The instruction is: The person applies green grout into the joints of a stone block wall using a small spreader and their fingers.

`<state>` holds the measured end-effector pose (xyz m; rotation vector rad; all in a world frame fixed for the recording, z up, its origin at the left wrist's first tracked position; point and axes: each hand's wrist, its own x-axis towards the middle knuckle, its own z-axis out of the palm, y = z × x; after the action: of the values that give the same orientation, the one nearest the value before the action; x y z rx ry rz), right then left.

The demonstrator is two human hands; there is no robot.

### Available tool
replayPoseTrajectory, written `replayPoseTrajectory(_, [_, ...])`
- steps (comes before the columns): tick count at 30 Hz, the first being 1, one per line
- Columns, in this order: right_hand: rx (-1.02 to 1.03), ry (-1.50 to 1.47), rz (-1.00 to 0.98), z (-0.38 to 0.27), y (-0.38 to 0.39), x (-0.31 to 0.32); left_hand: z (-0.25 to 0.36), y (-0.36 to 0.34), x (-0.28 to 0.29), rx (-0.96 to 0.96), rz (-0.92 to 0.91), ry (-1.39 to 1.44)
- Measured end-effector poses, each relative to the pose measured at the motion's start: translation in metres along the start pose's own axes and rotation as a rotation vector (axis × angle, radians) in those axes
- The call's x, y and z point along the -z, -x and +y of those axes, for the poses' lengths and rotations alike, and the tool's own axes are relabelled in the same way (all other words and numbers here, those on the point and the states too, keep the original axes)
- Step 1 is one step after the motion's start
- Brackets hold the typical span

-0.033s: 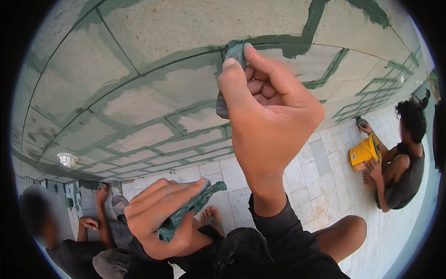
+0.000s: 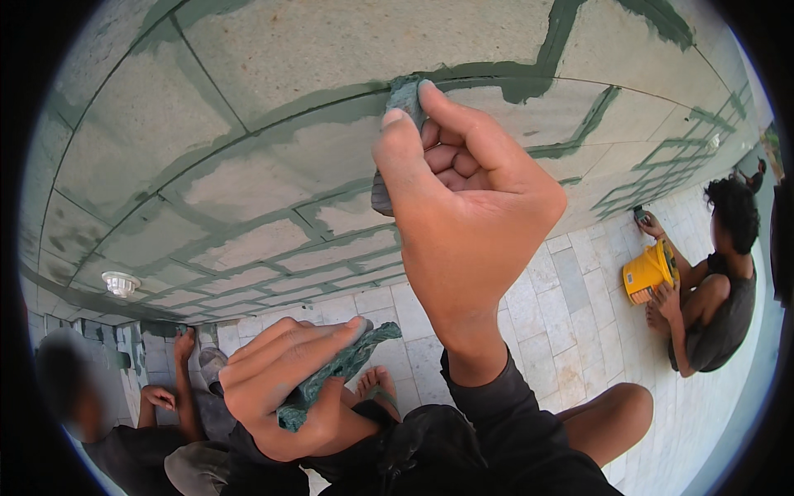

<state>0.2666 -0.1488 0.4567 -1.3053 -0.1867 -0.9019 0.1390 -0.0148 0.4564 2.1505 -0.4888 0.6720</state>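
Green-stained sponge (image 2: 403,107) pinched in right hand (image 2: 467,207) grip, apparently touching wall (image 2: 248,124).

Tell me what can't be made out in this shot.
- Head view: most of the pad is hidden behind the right hand.
- The left hand covers part of the green rag.
- Yellow bucket: contents too small to tell.
- Person at lower left: blurred.
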Motion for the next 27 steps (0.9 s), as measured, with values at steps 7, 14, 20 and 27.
replayPoseTrajectory(7, [-0.105,-0.075,-0.206,0.006,0.012,0.018,0.003,0.002,0.004,-0.054,0.081,-0.047])
replayPoseTrajectory(14, [0.602,0.291,0.045,0.041,-0.016,0.039,0.002,0.005,0.009,-0.047,0.04,-0.032])
replayPoseTrajectory(20, [0.674,0.375,0.075,0.056,-0.016,0.031,0.001,0.003,0.008,-0.054,0.004,-0.036])
replayPoseTrajectory(27, [0.397,0.332,0.02,0.024,-0.013,0.045,0.001,0.004,0.005,-0.07,0.002,-0.02])
